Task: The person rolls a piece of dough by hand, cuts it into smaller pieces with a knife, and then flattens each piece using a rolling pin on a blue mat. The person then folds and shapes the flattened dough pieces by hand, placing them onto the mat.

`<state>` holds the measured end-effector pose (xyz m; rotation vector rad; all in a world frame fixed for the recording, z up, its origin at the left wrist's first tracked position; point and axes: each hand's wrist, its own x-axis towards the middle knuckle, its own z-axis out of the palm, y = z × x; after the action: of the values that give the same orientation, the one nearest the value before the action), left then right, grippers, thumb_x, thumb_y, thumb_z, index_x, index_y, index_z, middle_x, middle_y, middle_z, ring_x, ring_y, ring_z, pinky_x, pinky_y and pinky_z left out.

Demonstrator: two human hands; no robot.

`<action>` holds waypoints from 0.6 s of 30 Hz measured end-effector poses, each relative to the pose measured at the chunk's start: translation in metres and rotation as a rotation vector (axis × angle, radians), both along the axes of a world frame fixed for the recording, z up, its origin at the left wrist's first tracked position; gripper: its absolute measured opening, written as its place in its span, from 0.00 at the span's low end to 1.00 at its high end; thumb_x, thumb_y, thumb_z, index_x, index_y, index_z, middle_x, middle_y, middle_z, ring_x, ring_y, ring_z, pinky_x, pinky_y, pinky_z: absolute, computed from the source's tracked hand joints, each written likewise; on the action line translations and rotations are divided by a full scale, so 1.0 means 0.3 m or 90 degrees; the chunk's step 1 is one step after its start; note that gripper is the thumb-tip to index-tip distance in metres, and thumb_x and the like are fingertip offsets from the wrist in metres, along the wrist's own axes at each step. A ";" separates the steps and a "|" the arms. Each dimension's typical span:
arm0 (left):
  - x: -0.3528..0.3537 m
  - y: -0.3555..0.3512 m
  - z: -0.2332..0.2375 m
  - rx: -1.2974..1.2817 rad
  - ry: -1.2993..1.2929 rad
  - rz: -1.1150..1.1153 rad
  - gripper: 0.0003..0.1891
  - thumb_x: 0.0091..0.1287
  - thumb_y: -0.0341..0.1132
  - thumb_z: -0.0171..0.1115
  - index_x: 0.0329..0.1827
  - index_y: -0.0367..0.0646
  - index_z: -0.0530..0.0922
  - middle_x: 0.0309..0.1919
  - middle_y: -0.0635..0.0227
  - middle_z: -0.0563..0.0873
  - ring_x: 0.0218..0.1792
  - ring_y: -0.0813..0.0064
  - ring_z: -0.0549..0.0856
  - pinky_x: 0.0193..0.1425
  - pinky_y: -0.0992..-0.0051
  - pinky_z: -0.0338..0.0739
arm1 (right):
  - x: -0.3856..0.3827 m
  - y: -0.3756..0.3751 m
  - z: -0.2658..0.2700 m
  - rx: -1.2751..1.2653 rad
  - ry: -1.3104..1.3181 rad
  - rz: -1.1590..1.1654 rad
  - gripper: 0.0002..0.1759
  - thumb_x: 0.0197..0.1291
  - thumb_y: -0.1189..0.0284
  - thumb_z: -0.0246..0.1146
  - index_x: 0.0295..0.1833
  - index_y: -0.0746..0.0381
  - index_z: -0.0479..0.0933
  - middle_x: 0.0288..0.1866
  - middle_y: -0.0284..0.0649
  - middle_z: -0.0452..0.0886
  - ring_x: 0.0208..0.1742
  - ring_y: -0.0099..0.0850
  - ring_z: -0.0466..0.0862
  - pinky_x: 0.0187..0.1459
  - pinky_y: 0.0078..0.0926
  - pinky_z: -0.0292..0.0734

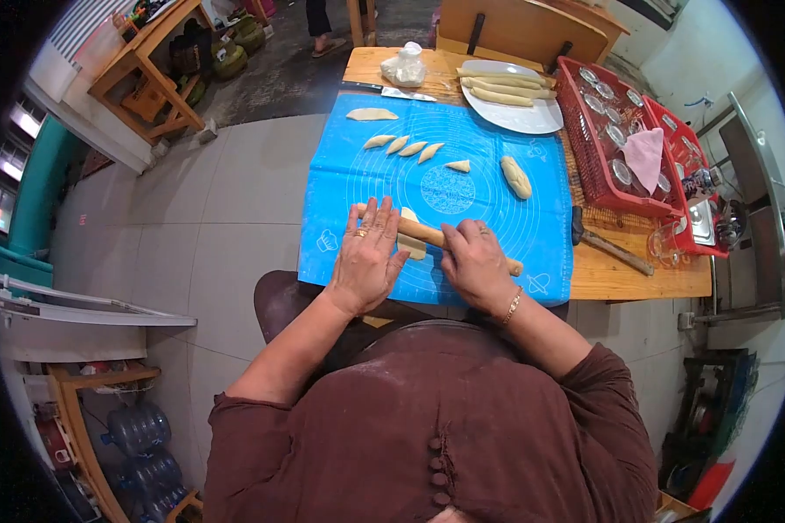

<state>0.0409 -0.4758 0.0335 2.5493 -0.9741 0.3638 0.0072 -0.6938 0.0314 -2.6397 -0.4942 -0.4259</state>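
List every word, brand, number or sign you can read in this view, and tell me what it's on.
No text reads clearly enough to quote.
Blue mat: fine print in the centre circle and around the rings, too small to read.
Container with a printed label at the right: too small and blurred.
Floor: a small red mark at the left, unclear.

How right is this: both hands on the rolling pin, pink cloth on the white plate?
Wrong on the cloth: the head view shows it on a red basket, not the plate. The left hand and right hand are on the rolling pin.
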 end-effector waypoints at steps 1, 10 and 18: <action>0.005 -0.004 -0.005 0.030 0.022 -0.004 0.30 0.77 0.46 0.43 0.72 0.28 0.62 0.72 0.40 0.64 0.74 0.41 0.61 0.79 0.47 0.44 | 0.000 0.001 -0.003 -0.004 0.012 -0.001 0.20 0.52 0.73 0.64 0.52 0.66 0.76 0.42 0.48 0.74 0.46 0.45 0.76 0.49 0.43 0.73; 0.094 -0.042 0.004 0.115 0.132 -0.009 0.31 0.79 0.48 0.36 0.73 0.29 0.60 0.76 0.42 0.57 0.77 0.43 0.54 0.79 0.47 0.41 | 0.053 -0.010 0.022 -0.083 0.022 -0.043 0.23 0.56 0.67 0.62 0.56 0.67 0.73 0.44 0.50 0.73 0.49 0.47 0.73 0.51 0.44 0.69; 0.190 -0.091 0.032 0.147 0.215 -0.012 0.32 0.79 0.48 0.30 0.74 0.29 0.60 0.78 0.44 0.53 0.79 0.46 0.50 0.80 0.49 0.40 | 0.128 -0.029 0.012 -0.102 0.040 -0.091 0.23 0.58 0.64 0.57 0.55 0.66 0.76 0.44 0.51 0.74 0.49 0.47 0.73 0.52 0.45 0.69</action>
<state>0.0979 -0.5032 0.0433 2.6814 -0.9530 -0.1937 0.0456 -0.7024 0.0348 -2.8449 -0.3333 -0.3584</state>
